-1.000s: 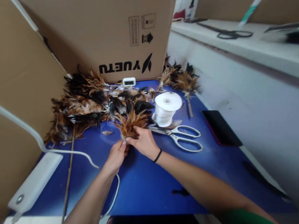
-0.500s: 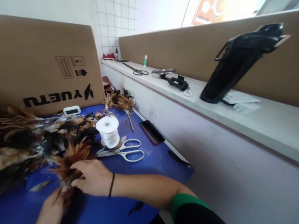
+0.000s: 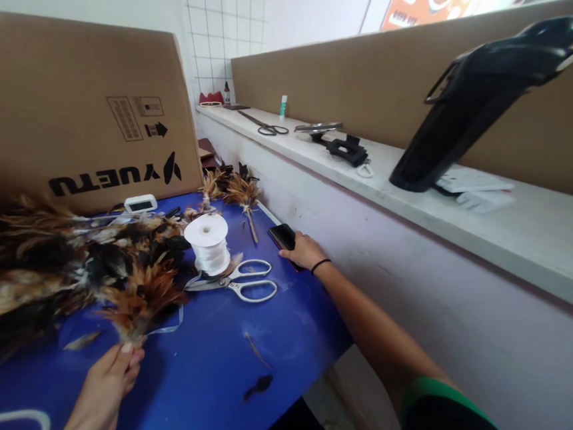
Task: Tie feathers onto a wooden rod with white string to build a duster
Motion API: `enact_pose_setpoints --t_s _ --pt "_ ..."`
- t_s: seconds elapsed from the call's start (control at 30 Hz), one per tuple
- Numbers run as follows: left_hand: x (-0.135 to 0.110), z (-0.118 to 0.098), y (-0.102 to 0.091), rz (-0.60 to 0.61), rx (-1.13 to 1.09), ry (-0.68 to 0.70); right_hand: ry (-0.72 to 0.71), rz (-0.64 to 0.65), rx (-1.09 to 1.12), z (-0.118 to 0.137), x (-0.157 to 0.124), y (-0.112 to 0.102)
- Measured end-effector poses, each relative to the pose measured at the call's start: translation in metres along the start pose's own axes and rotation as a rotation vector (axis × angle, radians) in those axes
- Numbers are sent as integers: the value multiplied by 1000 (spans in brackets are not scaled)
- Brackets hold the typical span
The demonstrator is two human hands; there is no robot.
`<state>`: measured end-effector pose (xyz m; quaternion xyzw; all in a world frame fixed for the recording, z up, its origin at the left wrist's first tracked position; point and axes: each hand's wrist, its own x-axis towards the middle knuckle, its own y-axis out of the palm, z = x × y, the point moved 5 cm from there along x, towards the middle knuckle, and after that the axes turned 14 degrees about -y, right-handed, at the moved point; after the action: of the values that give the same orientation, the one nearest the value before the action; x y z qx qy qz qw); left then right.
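Observation:
My left hand, low at the left, pinches the base of a bundle of brown feathers that fans upward. A thin white ribbon trails from the bundle to the right. At the table's right edge my right hand grips the near end of a dark smartphone, thumb on one side and fingers on the other. The phone still lies on the table. Between the hands are silver-handled scissors with open blades and a white spool of ribbon.
Loose feathers heap on the left of the blue table. A finished-looking feather bunch on a stick lies behind the spool. A cardboard box stands at the back. Along the right, a white ledge carries a black clipper-shaped device.
My right hand has left the feather bundle and moved right to the smartphone. My left hand still holds the bundle's base. The white ribbon beside the bundle now shows.

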<state>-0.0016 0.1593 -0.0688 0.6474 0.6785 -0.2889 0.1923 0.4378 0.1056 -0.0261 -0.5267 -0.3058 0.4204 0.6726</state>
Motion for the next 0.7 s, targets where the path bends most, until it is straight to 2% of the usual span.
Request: enact_pose_setpoints --t_s 0.27,0.4,0.53,0.7 --pt "-4 -1 7 78 -23 24 -26 -4 -25 -3 2 -3" --pt "-12 0 10 106 -25 70 -57 24 -33 -2 -3 -3" --pt "-22 -5 13 140 -54 120 -91 50 -15 -8 5 2" --pt "-28 -6 12 92 -65 141 -118 -4 28 -17 16 11"
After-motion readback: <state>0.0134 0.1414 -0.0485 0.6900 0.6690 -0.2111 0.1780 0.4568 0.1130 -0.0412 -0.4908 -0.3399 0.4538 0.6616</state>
